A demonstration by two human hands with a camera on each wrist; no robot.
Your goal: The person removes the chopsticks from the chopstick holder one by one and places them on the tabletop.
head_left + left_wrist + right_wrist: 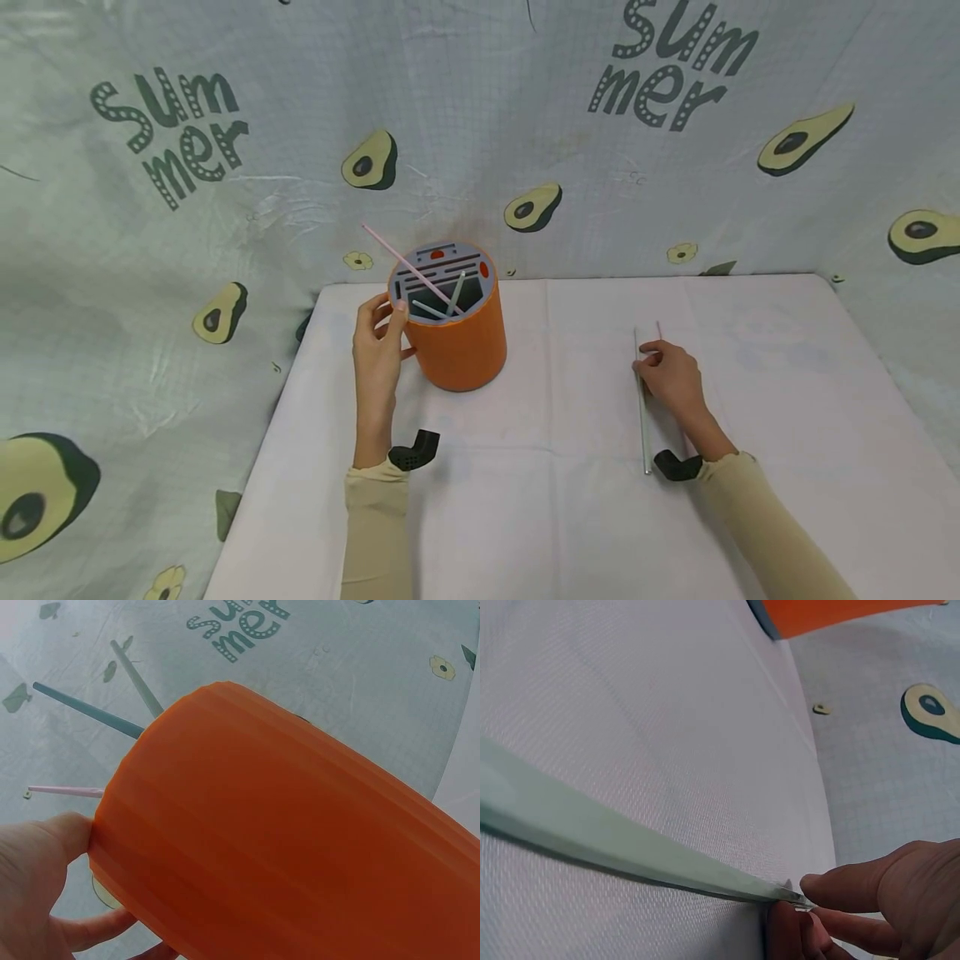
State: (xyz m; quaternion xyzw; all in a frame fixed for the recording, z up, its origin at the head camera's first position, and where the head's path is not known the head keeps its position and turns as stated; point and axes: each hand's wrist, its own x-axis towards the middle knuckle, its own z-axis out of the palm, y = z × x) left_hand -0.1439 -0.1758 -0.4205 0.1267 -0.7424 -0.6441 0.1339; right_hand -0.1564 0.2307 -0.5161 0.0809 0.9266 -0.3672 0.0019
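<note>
An orange cylindrical container (461,358) with a grey slotted top stands at the table's back left. My left hand (377,350) holds its left side, the thumb at the rim and the other fingers lower along the wall. Out of its top opening lean a pink straw (390,248) and two pale green straws (457,292). On the right, my right hand (675,383) pinches a long pale green straw (645,425) between thumb and fingers, close over the table. A second pink straw (659,330) lies beside it, partly hidden under that hand.
A white cloth covers the table (555,525). Behind and to the left hangs a pale sheet (450,100) printed with avocados and lettering, meeting the table's back edge. Each wrist carries a small black camera (415,451).
</note>
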